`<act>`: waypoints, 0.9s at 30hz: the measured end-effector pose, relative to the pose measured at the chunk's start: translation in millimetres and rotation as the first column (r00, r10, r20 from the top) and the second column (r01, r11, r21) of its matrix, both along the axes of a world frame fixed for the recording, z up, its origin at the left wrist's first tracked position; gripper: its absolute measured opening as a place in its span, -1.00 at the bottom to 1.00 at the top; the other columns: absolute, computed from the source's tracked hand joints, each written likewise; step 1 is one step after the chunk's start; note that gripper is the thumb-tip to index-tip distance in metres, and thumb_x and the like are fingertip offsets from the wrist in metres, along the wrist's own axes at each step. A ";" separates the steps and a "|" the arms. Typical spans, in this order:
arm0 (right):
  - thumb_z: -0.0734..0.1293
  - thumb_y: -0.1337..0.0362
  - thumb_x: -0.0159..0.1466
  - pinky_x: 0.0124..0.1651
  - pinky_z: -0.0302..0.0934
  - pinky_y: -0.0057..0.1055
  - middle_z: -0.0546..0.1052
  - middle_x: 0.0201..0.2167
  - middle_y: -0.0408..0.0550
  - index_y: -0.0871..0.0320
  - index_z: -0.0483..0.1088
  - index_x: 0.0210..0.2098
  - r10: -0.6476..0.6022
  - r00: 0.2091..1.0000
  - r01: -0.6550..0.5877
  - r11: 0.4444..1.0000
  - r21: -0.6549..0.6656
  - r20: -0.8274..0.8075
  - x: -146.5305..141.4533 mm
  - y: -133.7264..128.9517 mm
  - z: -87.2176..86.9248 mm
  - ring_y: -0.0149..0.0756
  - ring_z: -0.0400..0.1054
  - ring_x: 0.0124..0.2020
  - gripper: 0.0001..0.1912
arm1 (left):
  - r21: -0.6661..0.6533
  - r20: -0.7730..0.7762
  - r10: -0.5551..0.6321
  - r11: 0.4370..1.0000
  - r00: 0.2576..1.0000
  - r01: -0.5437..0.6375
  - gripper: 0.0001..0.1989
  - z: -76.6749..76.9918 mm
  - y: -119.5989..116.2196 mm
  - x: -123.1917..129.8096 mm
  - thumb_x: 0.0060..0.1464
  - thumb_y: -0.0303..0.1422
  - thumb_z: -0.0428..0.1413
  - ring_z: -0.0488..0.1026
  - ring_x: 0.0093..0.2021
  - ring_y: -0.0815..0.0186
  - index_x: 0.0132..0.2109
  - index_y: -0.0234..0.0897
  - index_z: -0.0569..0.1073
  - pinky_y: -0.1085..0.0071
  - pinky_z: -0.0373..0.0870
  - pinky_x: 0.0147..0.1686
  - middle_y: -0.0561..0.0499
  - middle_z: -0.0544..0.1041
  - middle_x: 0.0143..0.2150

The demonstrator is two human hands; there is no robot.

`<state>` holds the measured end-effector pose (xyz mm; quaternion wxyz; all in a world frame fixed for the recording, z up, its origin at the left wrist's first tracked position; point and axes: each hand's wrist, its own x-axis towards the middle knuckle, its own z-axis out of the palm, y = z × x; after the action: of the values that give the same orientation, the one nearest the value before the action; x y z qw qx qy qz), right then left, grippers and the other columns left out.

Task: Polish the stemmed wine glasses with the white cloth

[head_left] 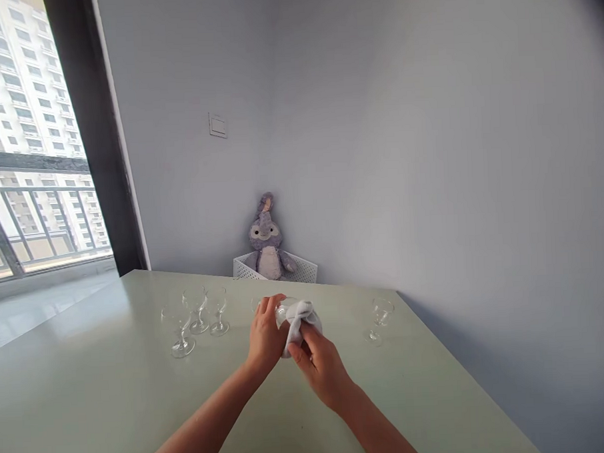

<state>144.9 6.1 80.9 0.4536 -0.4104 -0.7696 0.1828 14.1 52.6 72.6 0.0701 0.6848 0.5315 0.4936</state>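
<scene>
My left hand (266, 331) is wrapped round a clear stemmed glass (282, 312), which it holds above the middle of the table. Most of the stem is hidden behind the fingers, and what looks like its foot shows at their far left. My right hand (321, 366) grips a white cloth (304, 314) and presses it against the glass's right end. The cloth covers that end, so I cannot tell how far it reaches inside.
Several clear stemmed glasses, one of them a front glass (182, 346), stand on the pale green table (139, 394) at left. Another glass (383, 313) stands near the right edge. Behind the table, a plush rabbit (267, 245) sits in a white perforated basket (306, 272) against the wall.
</scene>
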 end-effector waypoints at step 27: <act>0.32 0.16 0.11 -0.51 0.24 -0.50 0.37 -0.61 -0.21 0.18 0.38 -0.40 0.242 0.917 -0.383 0.751 -0.538 -0.316 43.8 -9.2 40.9 -0.39 0.33 -0.58 -0.81 | -0.355 -0.295 -0.615 0.781 0.731 0.514 -0.59 37.6 -4.1 -29.5 0.00 0.00 -0.01 0.35 -0.52 0.34 -0.17 -0.19 0.43 0.44 0.27 -0.41 0.08 0.38 -0.57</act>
<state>188.7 -3.1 121.8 0.3509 -0.3716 -0.6754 0.5317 -15.4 48.5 110.2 0.1945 0.8848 0.3564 0.2288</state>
